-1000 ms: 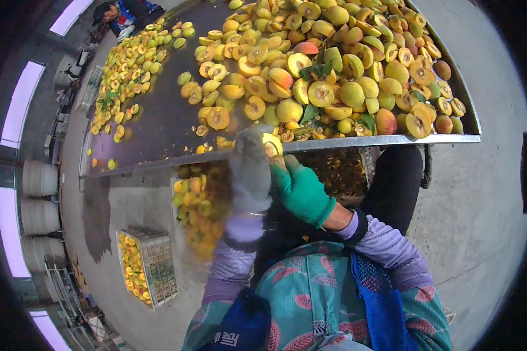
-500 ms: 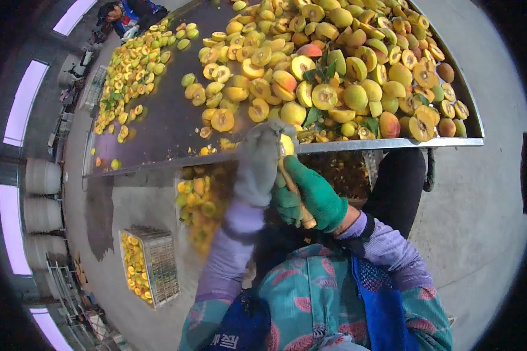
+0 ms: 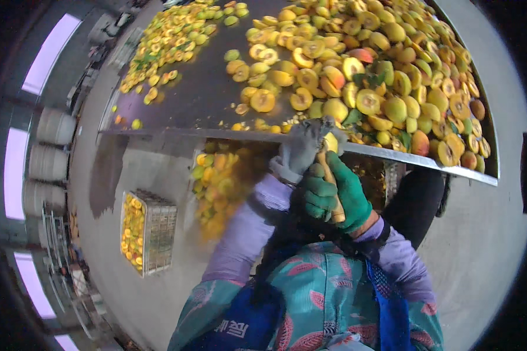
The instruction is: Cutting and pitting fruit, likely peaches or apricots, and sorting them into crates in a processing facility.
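The left hand [image 3: 298, 153] grips a fruit [image 3: 331, 141], the right hand [image 3: 351, 196] a tool [image 3: 329, 172]; a fruit pile [image 3: 395, 108] lies toward one o'clock.

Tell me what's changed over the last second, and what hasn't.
The right hand has turned, so the wooden handle in its grip now shows; a second ago it was out of sight. The view has tilted: the table sits farther right in the picture, and the co-worker's head has left the frame. Unchanged: the left hand holds a yellow fruit at the table's near edge.
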Motion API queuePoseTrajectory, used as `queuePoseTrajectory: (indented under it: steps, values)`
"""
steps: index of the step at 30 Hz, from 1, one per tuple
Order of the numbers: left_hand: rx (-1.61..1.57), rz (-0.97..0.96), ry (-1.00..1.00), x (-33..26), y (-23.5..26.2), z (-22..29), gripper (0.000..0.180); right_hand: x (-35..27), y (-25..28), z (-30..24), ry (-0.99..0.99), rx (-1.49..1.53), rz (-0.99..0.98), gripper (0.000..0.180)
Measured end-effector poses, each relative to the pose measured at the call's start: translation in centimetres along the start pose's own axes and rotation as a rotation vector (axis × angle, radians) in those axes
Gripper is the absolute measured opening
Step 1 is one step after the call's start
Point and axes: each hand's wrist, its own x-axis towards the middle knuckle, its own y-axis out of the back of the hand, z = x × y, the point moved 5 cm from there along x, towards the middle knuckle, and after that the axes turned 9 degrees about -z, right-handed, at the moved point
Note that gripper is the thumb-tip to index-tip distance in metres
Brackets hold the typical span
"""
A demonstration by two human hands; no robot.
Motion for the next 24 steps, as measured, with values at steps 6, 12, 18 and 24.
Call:
queuePoseTrajectory:
  steps: [6, 12, 18, 24]
  values:
    - [0.24, -0.04, -0.156, -0.9, 1.2, 1.0, 0.025, 0.3, 1.4, 0.0, -0.118, -0.21, 0.094, 0.039]
    - [-1.197, 0.461, 0.499, -5.0, 0.7, -0.4, 0.041, 1.6, 0.2, 1.4, -0.14, -0.106, -0.054, 0.041]
    - [0.211, 0.3, 0.44, -13.7, 10.0, -3.9, 0.023, -4.9, 3.2, -3.4, 0.02, -0.058, 0.362, 0.035]
    - [1.003, 0.092, 0.163, 1.8, 9.4, -7.8, 0.026, -5.0, 3.3, -5.9, 0.04, -0.766, 0.632, 0.038]
